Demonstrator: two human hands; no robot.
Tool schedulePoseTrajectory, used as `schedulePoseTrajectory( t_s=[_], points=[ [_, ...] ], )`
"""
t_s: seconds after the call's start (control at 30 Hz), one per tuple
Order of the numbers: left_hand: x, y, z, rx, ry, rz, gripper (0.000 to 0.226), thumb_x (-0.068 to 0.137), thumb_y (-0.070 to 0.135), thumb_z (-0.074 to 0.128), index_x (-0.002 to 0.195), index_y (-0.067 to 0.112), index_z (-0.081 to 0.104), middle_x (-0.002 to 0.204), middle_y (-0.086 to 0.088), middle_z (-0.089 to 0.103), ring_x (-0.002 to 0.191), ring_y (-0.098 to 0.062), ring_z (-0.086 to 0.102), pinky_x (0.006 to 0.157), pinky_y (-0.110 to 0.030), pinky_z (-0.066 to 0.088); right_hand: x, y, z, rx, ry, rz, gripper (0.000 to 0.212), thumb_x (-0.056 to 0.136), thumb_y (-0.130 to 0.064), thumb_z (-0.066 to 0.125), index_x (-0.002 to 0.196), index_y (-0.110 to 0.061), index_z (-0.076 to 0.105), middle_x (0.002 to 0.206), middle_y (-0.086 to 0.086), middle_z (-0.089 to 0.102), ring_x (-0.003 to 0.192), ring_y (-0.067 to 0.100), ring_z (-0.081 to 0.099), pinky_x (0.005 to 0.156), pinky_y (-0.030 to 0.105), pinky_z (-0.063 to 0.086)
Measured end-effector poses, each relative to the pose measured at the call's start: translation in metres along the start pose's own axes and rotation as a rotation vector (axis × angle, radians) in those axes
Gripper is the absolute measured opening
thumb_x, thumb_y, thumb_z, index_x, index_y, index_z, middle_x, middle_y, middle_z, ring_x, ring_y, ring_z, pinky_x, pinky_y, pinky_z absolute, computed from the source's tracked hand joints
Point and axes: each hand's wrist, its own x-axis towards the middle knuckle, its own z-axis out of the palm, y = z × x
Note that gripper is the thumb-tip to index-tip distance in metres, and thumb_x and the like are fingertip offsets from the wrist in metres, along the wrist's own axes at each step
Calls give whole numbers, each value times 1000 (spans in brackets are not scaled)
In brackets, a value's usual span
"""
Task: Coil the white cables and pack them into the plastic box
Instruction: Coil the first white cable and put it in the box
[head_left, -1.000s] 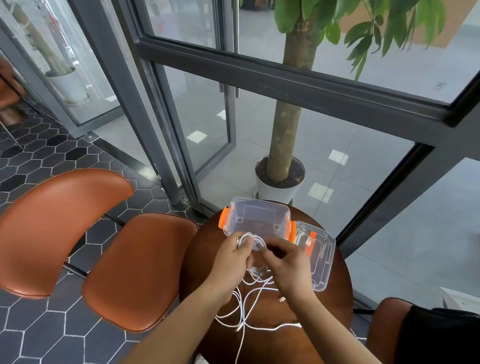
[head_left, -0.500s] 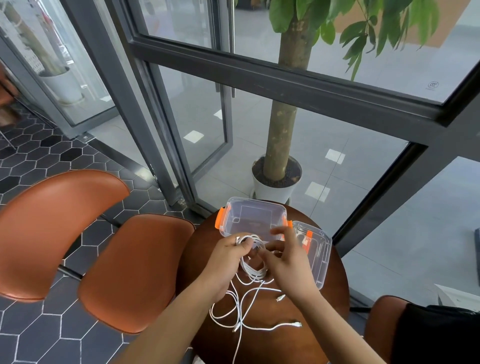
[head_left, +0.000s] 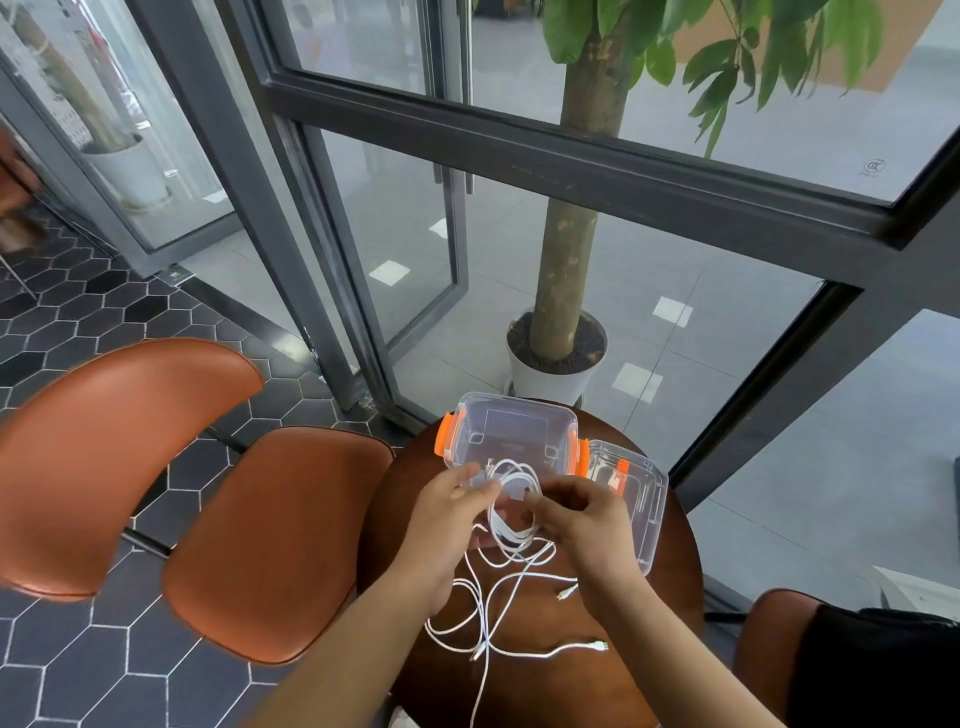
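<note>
Fingers (head_left: 475, 486) of your left hand (head_left: 447, 514) curl round the left side of the coil (head_left: 511, 525), gripping it. Your right hand (head_left: 584, 519) has its fingers bent too and pinches the coil's right side. You hold the coil between both hands, just above the table (head_left: 524, 691), at the near edge of the box (head_left: 511, 431). Its top loops overlap the box's near wall in view, can't tell if they touch. Rest of the cables (head_left: 485, 618) hang from the coil and lie loose and tangled on the table between your forearms, with one strand running off the near edge. Two plug ends lie on the wood, one by your right wrist, one nearer you on the right. Box is clear with orange clips, open, at the far side of the table. Its lid (head_left: 636, 499) lies just to the right, touching the box, partly hidden by your right hand. Orange chair (head_left: 270, 540) stands left of the table, potted tree (head_left: 558, 358) behind the glass beyond the box
</note>
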Motion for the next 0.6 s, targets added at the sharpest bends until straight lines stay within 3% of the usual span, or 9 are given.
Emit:
schedulePoseTrajectory(
  t_s=[0.1, 0.33, 0.5, 0.6],
  points=[
    [-5, -7, 0, 20, 18, 43, 38, 94, 33, 65, 132, 25, 64, 120, -1, 73, 109, -24, 71, 84, -43, 62, -1, -1, 4, 35, 49, 23, 7, 86, -15, 76, 92, -15, 74, 81, 2, 77, 75, 22, 76, 75, 47, 64],
    [-6, 0, 2, 71, 86, 133, 25, 97, 19, 64, 120, 23, 72, 108, 1, 78, 103, -21, 73, 89, -50, 60, -2, -4, 7, 71, 4, 32, 18, 82, -18, 80, 96, -14, 70, 83, 4, 77, 77, 26, 76, 74, 46, 64],
    [-6, 2, 1, 48, 157, 153, 26, 91, 9, 71, 102, 33, 75, 93, -1, 79, 93, -19, 75, 74, -48, 64, -1, -3, 2, -64, 10, 9, 15, 80, -18, 82, 90, -14, 71, 73, 4, 75, 64, 24, 74, 67, 44, 64],
    [-4, -1, 5, 78, 268, 169, 24, 89, 8, 74, 110, 19, 77, 84, 1, 79, 84, -19, 76, 65, -51, 64, -1, -1, 4, -97, 32, 12, 14, 79, -9, 80, 87, -10, 69, 70, 6, 72, 59, 24, 72, 62, 45, 64]
  ],
)
